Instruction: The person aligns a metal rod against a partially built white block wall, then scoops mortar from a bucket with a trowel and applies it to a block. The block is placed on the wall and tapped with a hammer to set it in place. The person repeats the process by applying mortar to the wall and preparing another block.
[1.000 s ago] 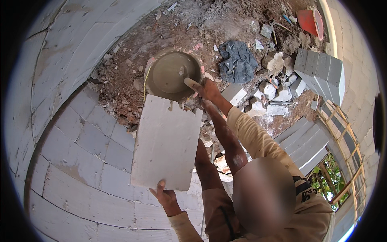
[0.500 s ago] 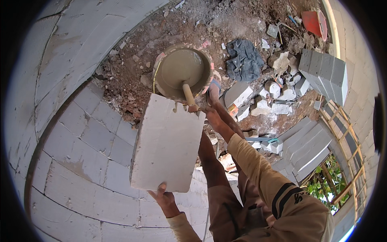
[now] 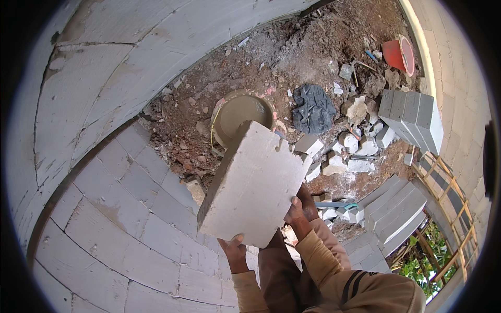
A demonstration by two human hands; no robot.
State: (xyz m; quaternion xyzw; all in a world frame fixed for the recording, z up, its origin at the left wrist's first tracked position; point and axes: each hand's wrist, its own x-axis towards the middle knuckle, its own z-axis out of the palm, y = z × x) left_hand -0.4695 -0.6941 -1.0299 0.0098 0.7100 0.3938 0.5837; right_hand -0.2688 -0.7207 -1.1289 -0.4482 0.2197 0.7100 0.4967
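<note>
A large pale-grey aerated concrete block (image 3: 250, 182) is held up in front of my legs, tilted, with bits of mortar along its far right edge. My left hand (image 3: 235, 254) grips its near lower edge, thumb on the broad face. At the block's right edge, my right hand (image 3: 297, 213) holds it too, its other fingers partly hidden behind. Just beyond the block stands a round bucket of wet grey mortar (image 3: 237, 116), its near side covered by the block.
A pale block wall (image 3: 104, 120) curves along the left. On the dirt lie a dark crumpled cloth (image 3: 314, 108), broken block pieces (image 3: 347, 156) and a red bucket (image 3: 398, 55). Stacked grey blocks (image 3: 409, 117) and a bamboo ladder-like frame (image 3: 449, 208) stand at right.
The block has swung right and turned, its far end now covering part of the mortar bucket. My right hand has moved from near the wooden handle down to the block's right edge.
</note>
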